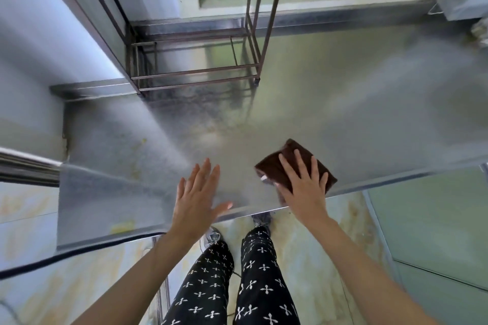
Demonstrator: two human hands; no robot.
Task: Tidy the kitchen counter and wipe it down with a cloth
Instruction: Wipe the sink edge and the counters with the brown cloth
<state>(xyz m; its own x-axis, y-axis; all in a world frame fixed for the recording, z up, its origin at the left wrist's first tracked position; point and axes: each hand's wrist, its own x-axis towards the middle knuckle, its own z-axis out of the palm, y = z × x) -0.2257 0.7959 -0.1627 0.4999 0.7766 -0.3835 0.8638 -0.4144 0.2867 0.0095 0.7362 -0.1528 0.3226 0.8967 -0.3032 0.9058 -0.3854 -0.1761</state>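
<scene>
Now, far left: wire rack (195, 34) stands on steel surface (343, 103), well apart from both hands. Left hand (196, 198) near front edge, fingers straight and together, flat on or just over metal; contact unclear; holds nothing. Right of it, right hand (303, 187) presses flat on brown cloth (277, 163), fingers (299, 159) spread across it. Cloth folded, at near edge, long axis running far-left to near-right. Unwiped surface lies mostly far and left of cloth; right hand nearer, so likely pushes stroke away.
</scene>
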